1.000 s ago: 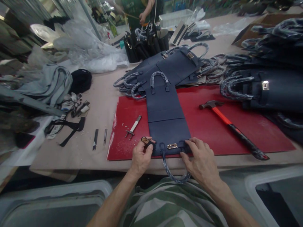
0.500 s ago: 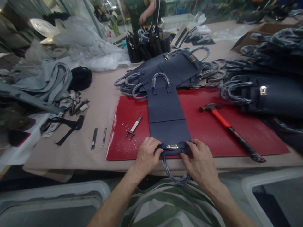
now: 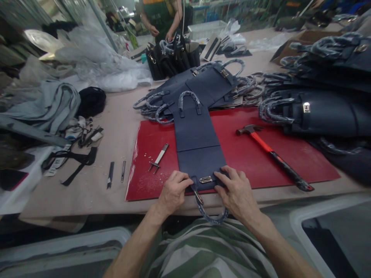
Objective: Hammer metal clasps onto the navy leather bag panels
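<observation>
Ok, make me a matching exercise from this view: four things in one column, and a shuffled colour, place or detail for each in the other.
Things:
1. hammer
2. mat
3. left hand
4. black bags

Descriptions:
A. at the near left corner of the bag panel
B. bunched in front of another person
C. orange and black handle
D. red, lying flat under part of the panel

Pairs: 1-C, 2-D, 3-A, 4-B

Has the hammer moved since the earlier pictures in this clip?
No. Judged against the red mat, the hammer lies in the same place, overhanging the mat's near edge; the whole view has shifted.
</observation>
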`<state>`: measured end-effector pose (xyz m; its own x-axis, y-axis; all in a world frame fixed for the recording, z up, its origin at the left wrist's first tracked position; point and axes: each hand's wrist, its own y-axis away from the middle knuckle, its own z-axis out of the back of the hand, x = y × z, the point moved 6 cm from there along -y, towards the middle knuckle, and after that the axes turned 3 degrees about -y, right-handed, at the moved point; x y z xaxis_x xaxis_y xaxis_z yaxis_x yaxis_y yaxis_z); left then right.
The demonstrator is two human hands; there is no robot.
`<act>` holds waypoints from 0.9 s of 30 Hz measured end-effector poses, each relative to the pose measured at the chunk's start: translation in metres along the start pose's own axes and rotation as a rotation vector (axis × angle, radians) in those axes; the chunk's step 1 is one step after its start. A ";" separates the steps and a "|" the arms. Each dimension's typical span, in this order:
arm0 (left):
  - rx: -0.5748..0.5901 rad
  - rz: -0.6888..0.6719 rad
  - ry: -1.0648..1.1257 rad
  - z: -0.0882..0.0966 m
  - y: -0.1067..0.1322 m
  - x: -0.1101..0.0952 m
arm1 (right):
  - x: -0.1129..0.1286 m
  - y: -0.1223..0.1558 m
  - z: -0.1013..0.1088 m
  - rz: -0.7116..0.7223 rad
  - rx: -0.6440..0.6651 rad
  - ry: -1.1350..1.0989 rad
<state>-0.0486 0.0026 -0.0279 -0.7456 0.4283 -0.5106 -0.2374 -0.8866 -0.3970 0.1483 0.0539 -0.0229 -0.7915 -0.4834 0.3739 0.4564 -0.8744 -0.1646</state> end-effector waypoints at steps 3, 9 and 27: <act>-0.014 -0.005 0.009 -0.001 0.003 0.003 | 0.000 0.001 0.000 -0.002 -0.002 -0.011; 0.014 0.164 0.056 0.001 -0.004 0.003 | -0.002 0.001 0.000 -0.032 0.029 0.001; 0.286 0.492 0.019 -0.011 -0.044 0.015 | 0.010 -0.032 -0.026 0.319 -0.132 -0.047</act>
<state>-0.0426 0.0496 -0.0266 -0.8000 -0.0460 -0.5982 -0.0265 -0.9934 0.1118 0.1148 0.0757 -0.0375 -0.5967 -0.7334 0.3256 0.6188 -0.6789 -0.3952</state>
